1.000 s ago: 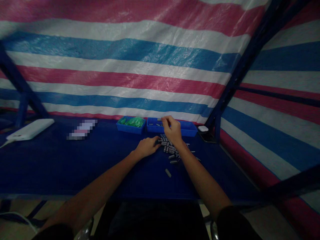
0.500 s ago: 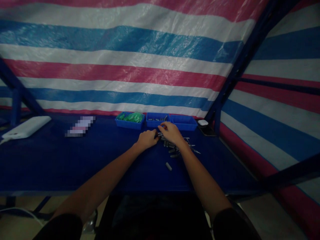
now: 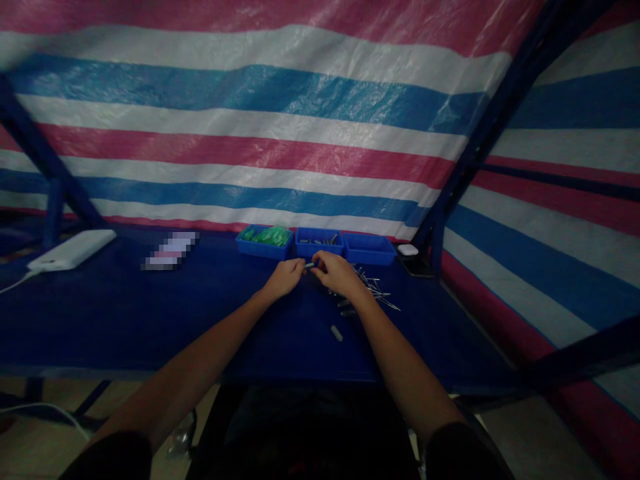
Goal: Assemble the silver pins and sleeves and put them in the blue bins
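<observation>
Between my hands is a small grey cylinder (image 3: 309,265). My left hand (image 3: 286,277) pinches its left end. My right hand (image 3: 336,272) is curled at the other end, thumb and fingertips close around it; whether they grip it is too small to tell. Under and beside my right wrist lie grey cylinders (image 3: 346,309) and a spread of thin metal rods (image 3: 379,291). One loose grey cylinder (image 3: 337,333) lies nearer the front edge.
Behind my hands stand three blue trays: one with green pieces (image 3: 265,252), one with small metal parts (image 3: 319,249), and a right one (image 3: 369,257). A white power bank (image 3: 73,251), a blurred-out item (image 3: 171,251) and a white case (image 3: 407,249) lie farther out.
Both hands have moved slightly left, away from the pile, and a grey cylinder now shows between them. The view has shifted a little.
</observation>
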Motion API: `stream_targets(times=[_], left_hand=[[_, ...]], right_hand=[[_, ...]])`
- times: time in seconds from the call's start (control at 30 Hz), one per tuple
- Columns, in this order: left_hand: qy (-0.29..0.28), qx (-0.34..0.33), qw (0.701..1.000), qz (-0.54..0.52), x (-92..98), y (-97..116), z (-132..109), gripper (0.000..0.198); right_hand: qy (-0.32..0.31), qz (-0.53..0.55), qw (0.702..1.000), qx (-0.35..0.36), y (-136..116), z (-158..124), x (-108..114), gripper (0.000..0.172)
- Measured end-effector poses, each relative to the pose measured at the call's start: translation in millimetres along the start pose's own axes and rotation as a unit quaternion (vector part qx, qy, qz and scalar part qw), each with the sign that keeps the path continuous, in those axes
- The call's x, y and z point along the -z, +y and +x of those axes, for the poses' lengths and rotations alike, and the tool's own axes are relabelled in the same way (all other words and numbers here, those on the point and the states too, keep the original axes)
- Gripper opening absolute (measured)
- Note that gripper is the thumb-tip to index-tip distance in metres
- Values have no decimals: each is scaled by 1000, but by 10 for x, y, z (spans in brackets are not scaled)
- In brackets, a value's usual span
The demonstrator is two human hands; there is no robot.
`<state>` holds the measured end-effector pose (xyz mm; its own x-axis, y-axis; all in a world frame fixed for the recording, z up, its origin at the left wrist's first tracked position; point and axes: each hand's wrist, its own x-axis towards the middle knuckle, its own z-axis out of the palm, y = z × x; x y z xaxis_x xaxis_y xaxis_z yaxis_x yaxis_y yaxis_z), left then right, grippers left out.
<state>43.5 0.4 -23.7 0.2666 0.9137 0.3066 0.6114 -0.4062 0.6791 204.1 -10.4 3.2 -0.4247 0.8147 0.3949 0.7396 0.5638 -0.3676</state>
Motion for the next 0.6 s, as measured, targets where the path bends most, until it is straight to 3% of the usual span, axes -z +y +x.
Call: stream_targets(times=[0.1, 0.43, 0.6], left_hand=[[-7, -16, 1000, -7, -28, 14, -13, 41], [-57, -14, 998, -36, -48, -89, 39, 40], [-36, -19, 999, -30, -53, -86, 30, 41]], right_hand=[[-13, 1, 1000, 17, 18, -11, 17, 8], [-26, -13, 999, 23, 30, -5, -31, 10], [-32, -24, 999, -6, 1, -14, -11, 10]])
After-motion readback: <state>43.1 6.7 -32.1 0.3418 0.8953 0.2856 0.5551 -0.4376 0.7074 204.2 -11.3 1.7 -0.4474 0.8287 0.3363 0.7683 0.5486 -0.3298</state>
